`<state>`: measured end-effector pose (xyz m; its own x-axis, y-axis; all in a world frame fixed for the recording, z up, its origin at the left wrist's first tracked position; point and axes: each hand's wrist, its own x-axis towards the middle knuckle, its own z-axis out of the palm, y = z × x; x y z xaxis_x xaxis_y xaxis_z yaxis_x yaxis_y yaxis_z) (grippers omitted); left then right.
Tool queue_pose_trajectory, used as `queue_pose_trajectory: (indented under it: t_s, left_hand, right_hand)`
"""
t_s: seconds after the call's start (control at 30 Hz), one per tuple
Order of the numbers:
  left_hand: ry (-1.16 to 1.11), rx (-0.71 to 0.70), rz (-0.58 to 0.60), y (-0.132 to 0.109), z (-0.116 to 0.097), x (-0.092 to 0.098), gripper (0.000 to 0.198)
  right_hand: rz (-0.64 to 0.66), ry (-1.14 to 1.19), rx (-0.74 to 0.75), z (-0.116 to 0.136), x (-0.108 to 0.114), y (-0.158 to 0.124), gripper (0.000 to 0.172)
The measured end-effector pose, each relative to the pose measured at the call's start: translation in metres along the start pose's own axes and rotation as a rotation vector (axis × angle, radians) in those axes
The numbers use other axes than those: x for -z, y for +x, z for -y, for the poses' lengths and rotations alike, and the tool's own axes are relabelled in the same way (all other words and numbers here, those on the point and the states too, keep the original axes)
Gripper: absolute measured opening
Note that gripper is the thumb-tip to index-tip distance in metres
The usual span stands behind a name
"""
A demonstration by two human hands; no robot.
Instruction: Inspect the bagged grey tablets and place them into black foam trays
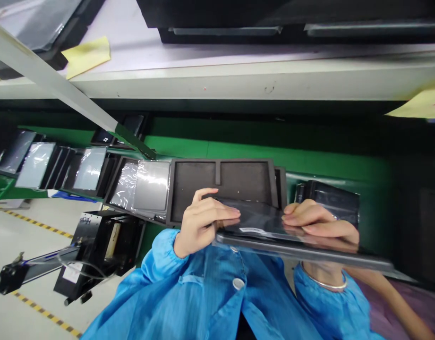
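Between my two hands is a dark, glossy tablet-like device (263,226), tilted above the bench with a small white label near its edge. My left hand (205,219) closes on its left end, with fingertips on the shiny face. My right hand (319,224) grips it farther right, fingers lying across the face; the thumb is mostly hidden. Behind the device lies a black foam tray (194,179) with two recesses, partly covered by my left hand. To its left, silver panels (153,186) in clear film rest in another tray.
Film-wrapped dark devices (336,200) lie on the green bench mat (238,141) at right. More wrapped panels (36,163) stand along the left. Above runs a white shelf (203,80) with a slanted post (86,108). Another person's bare arm (397,297) shows at lower right.
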<state>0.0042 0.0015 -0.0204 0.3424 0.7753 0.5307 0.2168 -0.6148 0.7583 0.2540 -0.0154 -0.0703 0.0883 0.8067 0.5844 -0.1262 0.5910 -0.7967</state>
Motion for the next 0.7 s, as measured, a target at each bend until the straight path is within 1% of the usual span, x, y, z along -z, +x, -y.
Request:
queue_pose_trajectory:
  t_s: [0.07, 0.1, 0.13, 0.2, 0.23, 0.27, 0.3, 0.33, 0.4, 0.43, 0.47, 0.5, 0.57, 0.6, 0.63, 0.7]
  left_hand:
    - [-0.011, 0.020, 0.003, -0.006, 0.008, -0.002, 0.015]
    - [-0.019, 0.057, 0.008, -0.010, 0.015, -0.004, 0.019]
    - [-0.032, 0.115, 0.014, -0.016, 0.023, -0.006, 0.024]
    - [-0.093, 0.290, 0.004, -0.028, 0.039, -0.009, 0.029]
    - [-0.148, 0.371, -0.026, -0.032, 0.044, -0.010, 0.028]
    - [-0.216, 0.417, -0.076, -0.035, 0.046, -0.010, 0.027]
    - [-0.282, 0.418, -0.140, -0.035, 0.046, -0.009, 0.027]
    - [-0.329, 0.377, -0.204, -0.033, 0.043, -0.007, 0.027]
    - [-0.341, 0.217, -0.275, -0.024, 0.033, 0.001, 0.024]
    - [-0.319, 0.139, -0.276, -0.018, 0.028, 0.006, 0.021]
    - [-0.294, 0.078, -0.256, -0.012, 0.023, 0.010, 0.018]
    - [-0.271, 0.034, -0.220, -0.008, 0.020, 0.015, 0.015]
    - [-0.249, 0.007, -0.144, -0.004, 0.018, 0.018, 0.011]
    - [-0.249, 0.050, -0.137, -0.004, 0.019, 0.017, 0.010]
    - [-0.259, 0.136, -0.163, -0.005, 0.020, 0.014, 0.010]
    - [-0.343, 0.416, -0.275, -0.008, 0.023, 0.002, 0.019]
  right_hand:
    - [-0.053, -0.001, -0.012, -0.002, 0.001, -0.003, 0.009]
    - [-0.115, 0.031, -0.033, -0.004, 0.001, -0.004, 0.012]
    - [-0.205, 0.105, -0.063, -0.005, 0.001, -0.005, 0.014]
    - [-0.403, 0.323, -0.128, -0.008, 0.000, -0.005, 0.020]
    - [-0.493, 0.435, -0.160, -0.010, -0.001, -0.005, 0.022]
    - [-0.565, 0.539, -0.193, -0.013, -0.002, -0.006, 0.025]
    - [-0.618, 0.621, -0.239, -0.015, -0.003, -0.007, 0.027]
    - [-0.650, 0.670, -0.309, -0.018, -0.005, -0.009, 0.030]
    - [-0.651, 0.676, -0.467, -0.026, -0.012, -0.017, 0.036]
    - [-0.621, 0.644, -0.526, -0.031, -0.016, -0.023, 0.039]
    - [-0.580, 0.594, -0.555, -0.036, -0.021, -0.028, 0.040]
    - [-0.545, 0.546, -0.549, -0.041, -0.025, -0.034, 0.042]
    - [-0.521, 0.488, -0.455, -0.054, -0.029, -0.042, 0.049]
    - [-0.521, 0.463, -0.390, -0.059, -0.028, -0.044, 0.055]
    - [-0.502, 0.417, -0.322, -0.064, -0.023, -0.043, 0.060]
    - [-0.405, 0.270, -0.229, -0.068, -0.007, -0.037, 0.071]
